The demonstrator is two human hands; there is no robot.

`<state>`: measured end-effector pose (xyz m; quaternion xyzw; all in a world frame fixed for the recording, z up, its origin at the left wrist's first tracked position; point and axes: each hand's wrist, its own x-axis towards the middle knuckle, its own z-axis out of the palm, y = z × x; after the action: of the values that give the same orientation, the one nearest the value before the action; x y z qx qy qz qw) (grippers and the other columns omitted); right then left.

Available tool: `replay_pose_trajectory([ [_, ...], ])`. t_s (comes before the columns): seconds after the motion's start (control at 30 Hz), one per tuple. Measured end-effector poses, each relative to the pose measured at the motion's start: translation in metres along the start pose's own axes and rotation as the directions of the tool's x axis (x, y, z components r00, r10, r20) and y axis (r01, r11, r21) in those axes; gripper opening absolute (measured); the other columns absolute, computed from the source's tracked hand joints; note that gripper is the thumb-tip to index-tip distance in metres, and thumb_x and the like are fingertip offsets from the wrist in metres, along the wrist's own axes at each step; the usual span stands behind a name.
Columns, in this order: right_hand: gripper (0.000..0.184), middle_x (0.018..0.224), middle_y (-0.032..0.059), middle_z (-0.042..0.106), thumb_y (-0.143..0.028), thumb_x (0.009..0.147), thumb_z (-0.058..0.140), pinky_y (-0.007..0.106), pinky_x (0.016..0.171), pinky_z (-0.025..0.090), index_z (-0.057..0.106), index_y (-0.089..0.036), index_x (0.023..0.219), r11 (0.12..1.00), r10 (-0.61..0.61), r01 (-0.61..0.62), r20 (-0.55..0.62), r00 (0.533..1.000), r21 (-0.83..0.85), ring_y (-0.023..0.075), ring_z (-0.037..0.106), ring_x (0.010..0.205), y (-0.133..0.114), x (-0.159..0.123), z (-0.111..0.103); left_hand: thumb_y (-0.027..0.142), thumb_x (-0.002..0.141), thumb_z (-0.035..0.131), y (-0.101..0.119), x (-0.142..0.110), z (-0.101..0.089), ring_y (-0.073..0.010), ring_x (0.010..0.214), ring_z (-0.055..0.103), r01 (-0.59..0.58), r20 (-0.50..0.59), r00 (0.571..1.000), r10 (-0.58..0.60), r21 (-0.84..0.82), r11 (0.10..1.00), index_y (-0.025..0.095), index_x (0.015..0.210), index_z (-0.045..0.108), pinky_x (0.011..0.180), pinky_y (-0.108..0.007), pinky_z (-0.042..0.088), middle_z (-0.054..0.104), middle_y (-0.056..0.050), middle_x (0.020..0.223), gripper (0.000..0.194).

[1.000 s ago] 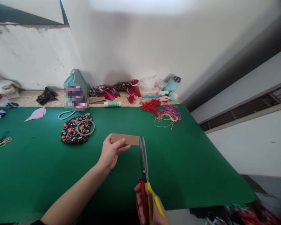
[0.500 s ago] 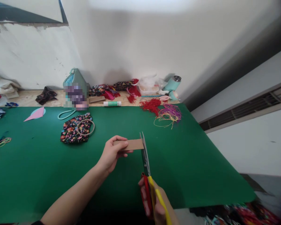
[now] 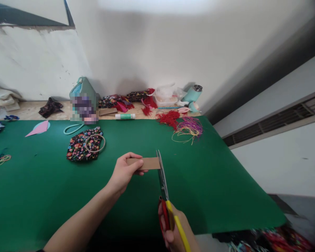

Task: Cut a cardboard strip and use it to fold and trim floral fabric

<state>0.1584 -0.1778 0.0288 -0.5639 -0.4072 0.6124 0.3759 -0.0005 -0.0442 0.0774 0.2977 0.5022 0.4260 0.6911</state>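
Note:
Pinched between the thumb and fingers of my left hand (image 3: 127, 169) is a flat strip of brown cardboard (image 3: 151, 163), its free end pointing right. My right hand (image 3: 174, 224) is wrapped around a pair of scissors (image 3: 162, 182) with one red and one yellow handle. The blades point away from me and stand across the right end of the cardboard, almost closed. Part of the right fingers is hidden behind the handles.
On the green table (image 3: 225, 189) lie a floral cloth (image 3: 81, 147) with a ring (image 3: 104, 141) on it, red threads (image 3: 168, 119) and purple-yellow threads (image 3: 190, 126). Along the wall stand a glue stick (image 3: 125, 116), a pouch (image 3: 88, 87) and a teal flask (image 3: 193, 93).
The scissors' handles have shifted slightly down, and the blades still sit at the cardboard's right end. The left hand keeps its grip almost in place. The whole view has shifted slightly.

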Motion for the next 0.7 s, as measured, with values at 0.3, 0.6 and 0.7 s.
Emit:
replay_pose_trajectory([
  [0.3,0.067,0.051,-0.0043,0.039,-0.083,0.049,0.058,0.022,0.041,0.021,0.048,-0.02,0.069,0.938,-0.138,0.106,-0.073,0.988,-0.331,0.0077,0.03,0.045,-0.0016,0.0029,-0.0007,0.025,0.061,0.077,-0.0006,0.0003,0.0001,-0.0144,0.055,0.067,-0.002,-0.021,1.0,0.002,0.002,1.0,0.011,0.079,0.056,0.049,-0.019,0.053,0.066,-0.006,0.073,0.03],
  [0.6,0.056,0.049,-0.0063,0.032,-0.071,0.057,0.065,0.023,0.043,0.021,0.04,-0.021,0.06,0.895,-0.12,0.056,-0.118,0.986,-0.443,0.0072,0.024,0.047,-0.0074,0.0048,0.004,0.025,0.063,0.077,-0.0044,-0.0007,0.0014,-0.0147,0.057,0.067,-0.002,-0.018,1.0,0.002,-0.012,1.0,0.011,0.08,0.057,0.05,-0.02,0.054,0.066,-0.007,0.074,0.03],
  [0.7,0.053,0.051,-0.0056,0.034,-0.066,0.058,0.069,0.023,0.044,0.022,0.042,-0.02,0.06,0.899,-0.12,0.054,-0.127,0.985,-0.434,0.0075,0.026,0.047,-0.0087,0.0052,0.0039,0.025,0.063,0.077,-0.0044,-0.0002,0.0017,-0.014,0.057,0.066,-0.013,-0.026,1.0,0.013,-0.005,1.0,0.011,0.08,0.057,0.05,-0.019,0.054,0.066,-0.007,0.075,0.029],
])
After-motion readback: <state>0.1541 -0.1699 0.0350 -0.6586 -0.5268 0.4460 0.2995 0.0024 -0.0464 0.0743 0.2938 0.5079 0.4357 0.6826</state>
